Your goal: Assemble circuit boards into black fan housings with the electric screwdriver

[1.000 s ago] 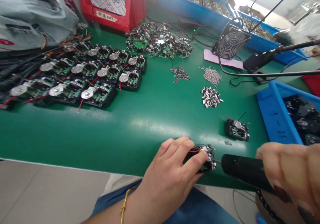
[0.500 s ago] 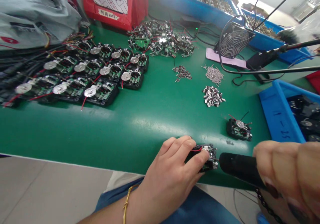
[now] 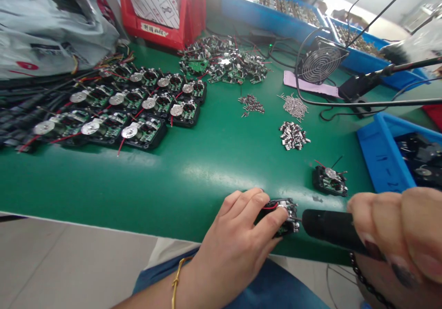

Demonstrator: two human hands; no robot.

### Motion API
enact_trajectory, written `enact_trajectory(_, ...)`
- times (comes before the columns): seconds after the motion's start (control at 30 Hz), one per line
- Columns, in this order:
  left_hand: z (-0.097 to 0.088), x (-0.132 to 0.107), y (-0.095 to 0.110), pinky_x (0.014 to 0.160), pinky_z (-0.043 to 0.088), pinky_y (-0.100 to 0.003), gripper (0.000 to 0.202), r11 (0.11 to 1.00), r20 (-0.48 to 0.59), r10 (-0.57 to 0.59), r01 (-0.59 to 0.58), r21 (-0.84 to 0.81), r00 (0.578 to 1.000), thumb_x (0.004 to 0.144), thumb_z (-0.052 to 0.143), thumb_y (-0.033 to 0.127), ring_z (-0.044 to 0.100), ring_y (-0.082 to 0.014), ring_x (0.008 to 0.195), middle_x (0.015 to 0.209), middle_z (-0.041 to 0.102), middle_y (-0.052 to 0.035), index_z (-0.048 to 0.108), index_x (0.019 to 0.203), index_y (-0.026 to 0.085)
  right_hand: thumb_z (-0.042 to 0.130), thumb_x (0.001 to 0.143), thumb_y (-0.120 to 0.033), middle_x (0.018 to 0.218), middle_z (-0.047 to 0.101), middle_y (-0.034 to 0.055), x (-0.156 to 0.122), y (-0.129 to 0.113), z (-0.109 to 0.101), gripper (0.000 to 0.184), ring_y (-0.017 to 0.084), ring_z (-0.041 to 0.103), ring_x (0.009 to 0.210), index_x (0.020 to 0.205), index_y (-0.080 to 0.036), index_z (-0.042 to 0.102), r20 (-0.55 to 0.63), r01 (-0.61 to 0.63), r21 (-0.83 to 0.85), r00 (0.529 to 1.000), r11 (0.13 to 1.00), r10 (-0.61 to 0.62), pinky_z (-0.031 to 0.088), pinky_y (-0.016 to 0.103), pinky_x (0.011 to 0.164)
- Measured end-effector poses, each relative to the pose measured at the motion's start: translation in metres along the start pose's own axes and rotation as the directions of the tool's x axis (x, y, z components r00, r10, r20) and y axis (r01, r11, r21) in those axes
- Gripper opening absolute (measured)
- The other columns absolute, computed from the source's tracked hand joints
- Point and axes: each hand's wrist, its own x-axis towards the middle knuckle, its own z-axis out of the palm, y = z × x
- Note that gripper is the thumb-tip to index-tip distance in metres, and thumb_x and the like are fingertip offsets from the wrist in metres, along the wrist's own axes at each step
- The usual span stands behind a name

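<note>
the left hand [image 3: 238,235] is curled over a black-cased circuit module [image 3: 281,217], fingers and thumb pressing it down on the green worktop [image 3: 193,171] near the front edge. a red wire shows on the module, between the thumb and fingers. the right hand [image 3: 393,235] is clenched around the black handle of a soldering iron [image 3: 328,228], its thin metal tip at the module's right edge; i cannot tell if they touch. a gold cord bracelet [image 3: 176,281] circles the left wrist, and a black beaded bracelet [image 3: 362,272] hangs by the right hand.

just beyond lies one more module [image 3: 329,181] with red and black wires. further left, rows of similar modules [image 3: 129,131] show ten round silver discs, with a heap of bare green circuit boards [image 3: 224,65] behind them. three small piles of metal parts sit in the middle: dark components [image 3: 251,104], thin silver pins [image 3: 294,107], and chunky silver-and-black pieces [image 3: 293,136].

a round wire-guarded fan [image 3: 321,61] stands on a pink pad [image 3: 311,84]. one blue tray of black housings [image 3: 383,157] sits at right, two blue trays of metal parts [image 3: 269,5] line the back, and a red bin [image 3: 155,14] holds a white printed box.
</note>
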Motion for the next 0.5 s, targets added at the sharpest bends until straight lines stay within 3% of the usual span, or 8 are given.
enact_trajectory(0.07,0.001,0.000,0.000,0.112,0.031,-0.039,0.030,1.000,-0.024,-0.025,0.025,0.001,0.999,0.104,0.060,0.033,0.053,-0.0229,0.129,0.131,0.063,-0.0050,0.061,0.134,0.029,0.079,0.090,-0.049,0.032,0.016,-0.0107,-0.003,0.002,-0.017,0.046,0.013,0.024,0.019,0.060,-0.032,0.047,0.019,-0.006,0.004,1.000,1.000,0.006,0.024,0.037,0.030)
enact_trajectory(0.13,0.001,-0.001,0.000,0.113,0.030,-0.039,0.031,0.999,-0.039,-0.035,0.036,0.003,0.999,0.103,0.061,0.032,0.052,-0.0229,0.131,0.133,0.063,-0.0047,0.061,0.134,0.030,0.078,0.092,-0.045,0.033,0.021,-0.0102,-0.004,0.002,-0.026,0.045,0.012,0.027,0.019,0.060,-0.031,0.050,0.028,-0.013,0.024,1.000,1.000,0.012,0.026,0.037,0.031)
enact_trajectory(0.23,0.003,0.000,-0.001,0.113,0.030,-0.040,0.032,0.999,-0.036,-0.040,0.040,0.001,0.999,0.102,0.063,0.031,0.051,-0.0236,0.131,0.133,0.062,-0.0048,0.062,0.134,0.030,0.074,0.098,-0.044,0.036,0.028,-0.0081,-0.003,-0.002,-0.020,0.053,0.011,0.031,0.022,0.054,-0.028,0.047,-0.025,-0.046,0.066,0.999,0.997,0.048,0.028,0.034,0.032)
enact_trajectory(0.3,0.003,0.000,-0.001,0.112,0.031,-0.040,0.032,0.999,-0.035,-0.042,0.042,0.001,0.999,0.102,0.064,0.031,0.051,-0.0239,0.131,0.133,0.062,-0.0048,0.062,0.134,0.030,0.074,0.098,-0.048,0.037,0.030,-0.0072,0.000,-0.003,-0.011,0.058,0.010,0.034,0.024,0.053,-0.026,0.046,0.006,-0.088,0.076,0.996,0.993,0.087,0.031,0.034,0.034)
enact_trajectory(0.37,0.004,0.000,-0.001,0.112,0.031,-0.040,0.033,0.999,-0.044,-0.037,0.037,0.004,0.998,0.102,0.064,0.031,0.052,-0.0237,0.130,0.133,0.062,-0.0047,0.062,0.134,0.029,0.071,0.100,-0.049,0.038,0.034,-0.0070,0.002,-0.003,-0.005,0.053,0.010,0.037,0.026,0.056,-0.026,0.050,0.068,-0.093,0.090,0.994,0.992,0.087,0.034,0.033,0.035)
enact_trajectory(0.5,0.003,-0.002,-0.001,0.113,0.031,-0.040,0.033,0.999,-0.049,-0.032,0.032,0.005,0.998,0.101,0.065,0.031,0.052,-0.0235,0.130,0.132,0.062,-0.0047,0.061,0.134,0.028,0.065,0.104,-0.044,0.038,0.035,-0.0070,0.001,0.000,-0.010,0.050,0.010,0.038,0.027,0.059,-0.027,0.054,0.056,-0.092,0.113,0.995,0.989,0.086,0.035,0.032,0.036)
